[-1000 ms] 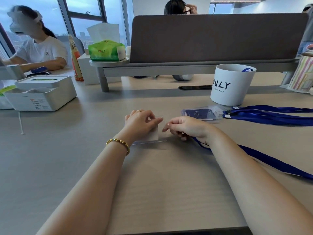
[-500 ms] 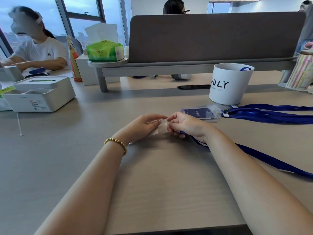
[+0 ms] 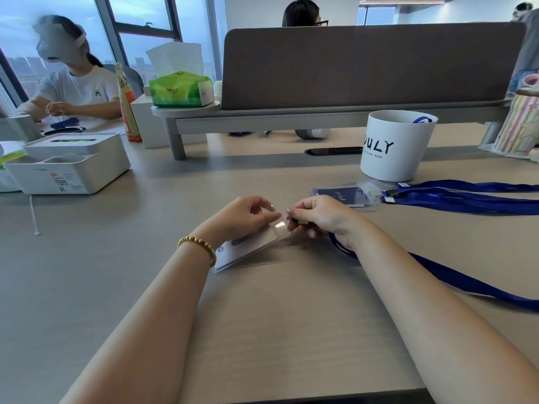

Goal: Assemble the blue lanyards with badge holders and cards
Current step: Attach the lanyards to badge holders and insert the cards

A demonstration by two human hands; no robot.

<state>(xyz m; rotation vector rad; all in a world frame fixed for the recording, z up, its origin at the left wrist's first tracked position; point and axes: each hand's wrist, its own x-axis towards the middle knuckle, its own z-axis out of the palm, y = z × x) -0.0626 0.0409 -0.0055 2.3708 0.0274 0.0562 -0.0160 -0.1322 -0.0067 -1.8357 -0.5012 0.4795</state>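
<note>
Pinching the top edge of a clear badge holder (image 3: 250, 246) with curled thumb and fingers, the left hand (image 3: 242, 218) lifts that end while the lower corner rests on the table (image 3: 291, 330); a white card shows inside. The right hand (image 3: 318, 217), fingers curled, grips the end of a blue lanyard (image 3: 455, 275) against the holder's slot, its strap trailing right under the forearm. Beyond lie finished badges (image 3: 344, 195) with lanyards, just before a white cup (image 3: 393, 147). Both forearms reach forward, wrists nearly meeting.
</note>
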